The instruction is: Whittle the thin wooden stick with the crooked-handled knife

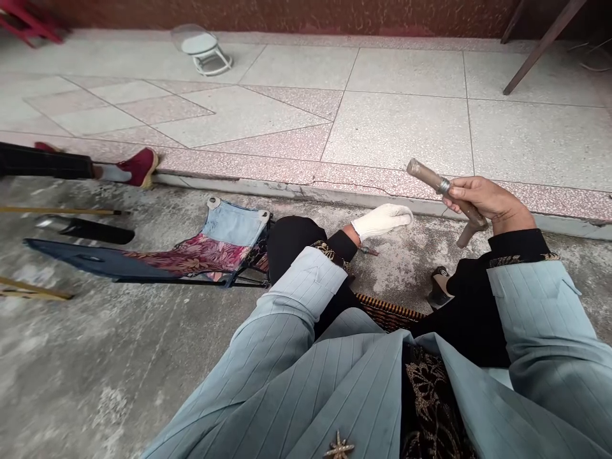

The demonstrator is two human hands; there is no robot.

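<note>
My right hand (471,194) is bare and closed around a brown wooden stick (424,173) with a stubby, angled lower end. Coiled metal wire (443,186) wraps it just above my fingers. To the left, over the concrete, my left hand (385,220) wears a white knit glove. Its fingers are stretched out and lie close together, with nothing visible in them. Beneath my left wrist, a small thin object (368,250) lies on the ground; I cannot make out its kind.
A raised tiled step (401,134) runs across the front. At left are a folding fabric chair (191,255), a yellow pole (57,210) and another person's red shoe (142,167). A small white stool (205,51) stands on the step, with a wooden leg (545,48) at far right.
</note>
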